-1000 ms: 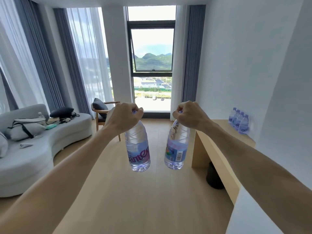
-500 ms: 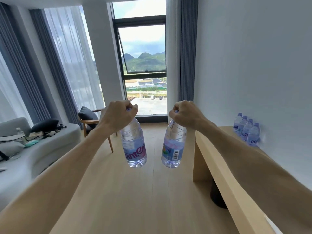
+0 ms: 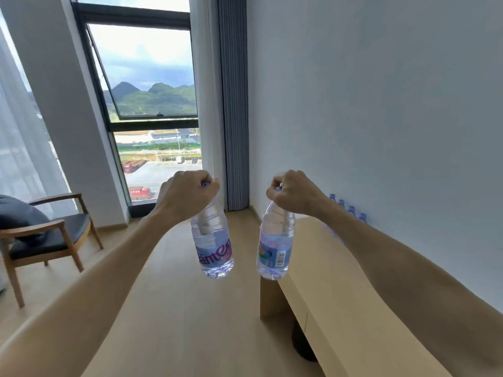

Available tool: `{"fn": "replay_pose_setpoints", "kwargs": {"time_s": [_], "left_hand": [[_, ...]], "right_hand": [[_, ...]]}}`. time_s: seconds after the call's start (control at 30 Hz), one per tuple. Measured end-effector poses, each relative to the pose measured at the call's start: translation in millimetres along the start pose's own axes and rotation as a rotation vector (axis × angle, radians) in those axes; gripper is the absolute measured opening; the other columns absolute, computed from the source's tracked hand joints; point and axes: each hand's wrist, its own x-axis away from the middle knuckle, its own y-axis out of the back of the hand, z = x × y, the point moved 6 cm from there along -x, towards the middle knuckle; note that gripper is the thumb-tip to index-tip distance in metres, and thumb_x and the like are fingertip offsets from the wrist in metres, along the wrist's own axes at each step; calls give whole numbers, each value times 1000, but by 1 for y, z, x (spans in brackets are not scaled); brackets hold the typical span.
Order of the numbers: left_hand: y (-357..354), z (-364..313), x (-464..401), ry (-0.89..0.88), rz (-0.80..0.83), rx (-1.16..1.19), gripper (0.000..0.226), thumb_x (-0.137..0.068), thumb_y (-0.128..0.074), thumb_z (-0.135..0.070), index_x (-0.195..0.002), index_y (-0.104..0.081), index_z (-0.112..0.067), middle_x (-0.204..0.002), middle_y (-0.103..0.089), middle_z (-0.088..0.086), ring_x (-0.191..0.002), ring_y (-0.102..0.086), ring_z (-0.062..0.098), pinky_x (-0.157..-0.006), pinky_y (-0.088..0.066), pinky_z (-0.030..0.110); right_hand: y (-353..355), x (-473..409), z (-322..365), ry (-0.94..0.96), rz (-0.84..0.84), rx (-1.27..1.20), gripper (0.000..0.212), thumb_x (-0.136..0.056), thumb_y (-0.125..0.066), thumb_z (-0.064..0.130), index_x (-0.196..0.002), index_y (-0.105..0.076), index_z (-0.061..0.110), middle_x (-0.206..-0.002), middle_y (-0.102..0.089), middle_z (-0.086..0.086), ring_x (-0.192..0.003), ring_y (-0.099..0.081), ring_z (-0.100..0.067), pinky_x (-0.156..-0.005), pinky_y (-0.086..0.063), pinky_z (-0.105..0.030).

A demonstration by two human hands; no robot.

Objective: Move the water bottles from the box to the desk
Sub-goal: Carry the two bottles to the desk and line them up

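Pale wood floor runs toward a tall window [image 3: 147, 104], with the long wooden bench [image 3: 326, 289] against the right-hand wall as the landmark for everything else. Well left of the bench stands a wooden armchair [image 3: 46, 235]; between it and the bench the floor is open, which leaves plenty of room to approach. Left of the bench, over the floor, the left hand [image 3: 187, 194] is curled tight round the cap of a water bottle [image 3: 213, 246] hanging upright. Just at the bench's near-left corner, the right hand [image 3: 294, 195] grips the neck of a second bottle [image 3: 275, 248], whose base looks level with the benchtop edge. That bottle probably needs lifting clear of the edge before swinging in. At the bench's far end, against the wall, a row of bottles [image 3: 351, 210] already stands, partly hidden by the right forearm; setting the new pair down just short of them should avoid knocking any over.
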Motion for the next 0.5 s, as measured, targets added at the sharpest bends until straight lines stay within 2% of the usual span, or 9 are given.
{"fn": "replay_pose_setpoints", "kwargs": {"time_s": [0.07, 0.17, 0.33, 0.4, 0.5], "left_hand": [[-28, 5, -36, -33, 15, 35, 36, -94, -52, -38, -65, -60, -18, -57, -59, -6, -57, -56, 17, -58, -46, 30], [-71, 2, -87, -83, 40, 79, 39, -94, -50, -36, -58, -51, -20, -53, -53, -9, -53, -48, 12, -56, -36, 27], [-144, -15, -157, -128, 128, 152, 40, -94, -48, -38, -56, -46, -24, -57, -54, -10, -61, -53, 22, -63, -43, 31], [-176, -27, -180, -162, 168, 198, 39, -93, -47, -39, -59, -49, -22, -60, -57, -6, -63, -56, 25, -62, -45, 32], [-222, -51, -209, -224, 184, 209, 38, -92, -46, -42, -63, -52, -19, -60, -59, -6, -61, -57, 21, -56, -41, 27]], "right_hand": [[3, -26, -27, -43, -15, 23, 19, -83, -58, 23, -71, -63, 11, -69, -65, -6, -69, -61, -26, -59, -50, -38], [10, -54, -74, -142, -73, 19, 17, -82, -57, 25, -70, -62, 14, -69, -64, -3, -70, -61, -26, -63, -50, -37], [25, -81, -150, -282, -149, -2, 16, -82, -56, 26, -70, -62, 15, -63, -62, 1, -59, -53, -16, -57, -45, -30], [33, -89, -179, -316, -167, 5, 17, -82, -56, 26, -70, -62, 16, -61, -60, 2, -55, -50, -14, -54, -42, -28], [44, -96, -226, -373, -186, 11, 16, -81, -57, 27, -68, -62, 17, -61, -61, 3, -54, -50, -11, -53, -43, -27]]}}
